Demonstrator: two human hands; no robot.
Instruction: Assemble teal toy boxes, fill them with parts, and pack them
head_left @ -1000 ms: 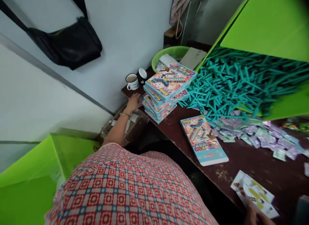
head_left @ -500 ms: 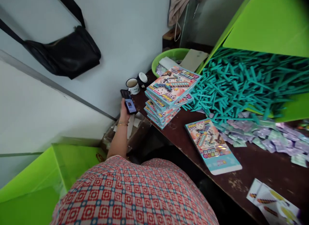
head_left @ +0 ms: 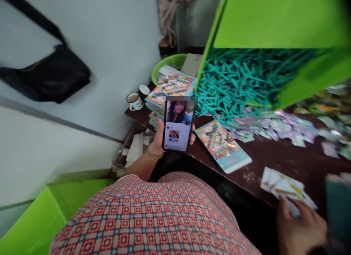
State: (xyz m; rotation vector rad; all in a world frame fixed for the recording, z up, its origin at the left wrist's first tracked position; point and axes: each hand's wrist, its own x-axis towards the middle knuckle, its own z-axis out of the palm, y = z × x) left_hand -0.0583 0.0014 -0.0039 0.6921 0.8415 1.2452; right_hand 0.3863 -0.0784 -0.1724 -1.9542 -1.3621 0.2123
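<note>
My left hand (head_left: pixel 157 141) is wrapped round a smartphone (head_left: pixel 181 136), held upright in front of me with its lit screen facing me. The thumb shows on its left edge and fingertips on its right. At the lower right, my right hand (head_left: pixel 301 222) rests at the near edge of some white printed cards (head_left: pixel 285 183) on the table. Its thumb and fingers are apart, though partly blurred. Between the hands lies a flat, colourful toy package (head_left: pixel 222 145). Behind the phone stands a stack of similar packages (head_left: pixel 175 83), partly hidden.
A tipped green bin (head_left: pixel 263 21) holds many teal plastic pieces (head_left: pixel 236 83). Small pastel packets (head_left: pixel 274 127) lie spread before it. A mug (head_left: pixel 134 101) and a green basin (head_left: pixel 156 70) stand at the back left. A black bag (head_left: pixel 55 76) hangs on the wall.
My left hand has brought the phone right and nearer, in front of the stack. My right hand has come into view at the cards. The camera view has shifted to the right.
</note>
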